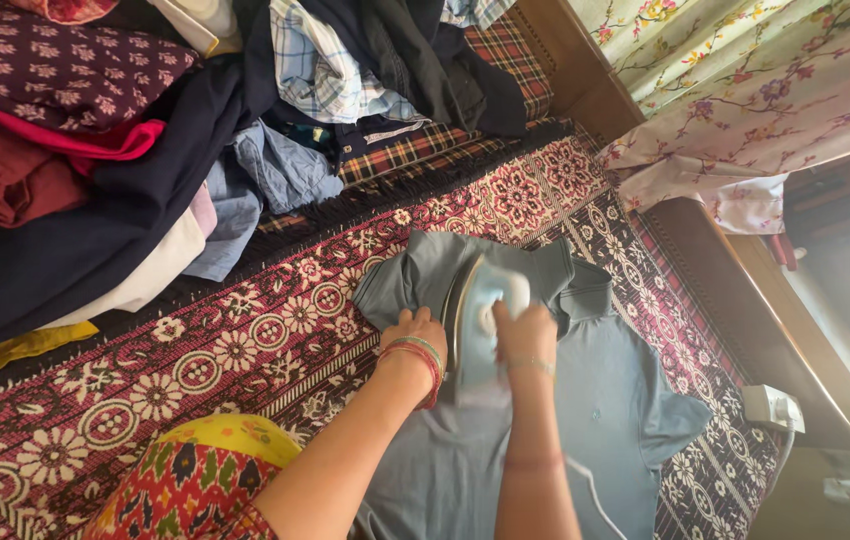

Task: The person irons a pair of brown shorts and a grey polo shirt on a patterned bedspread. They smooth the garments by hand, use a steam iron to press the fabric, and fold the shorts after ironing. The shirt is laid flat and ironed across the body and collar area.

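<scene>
Across the whole surface beneath you spreads a red patterned rug (245,350) with white flower medallions and a dark fringe along its far edge. Beyond that fringe, at upper left, sits a big heap of clothes (145,130): dark navy cloth, maroon printed fabric, a blue checked shirt and pale blue pieces piled together. At upper right hangs a floral curtain (745,90) above a wooden ledge (745,310).

Flat on the rug lies a grey-blue polo shirt (615,400), collar pointing away from you, one short sleeve spread to the right. It runs from under your hands down toward your body.

On the shirt's upper part, near the collar, stands a pale iron (480,320), its nose pointing away from you. Your right hand (525,335) is closed around the iron's handle, fingers wrapped over it. A thin white cord (595,505) trails down along your right forearm.

Your left hand (413,330), with red and green bangles at the wrist, rests on the shirt just beside the iron's left edge. Its fingers seem curled onto the fabric, pressing it down, though from this angle you cannot tell whether they pinch any cloth.

A small white plug block (773,408) sits at the rug's right edge, well apart from both hands.
</scene>
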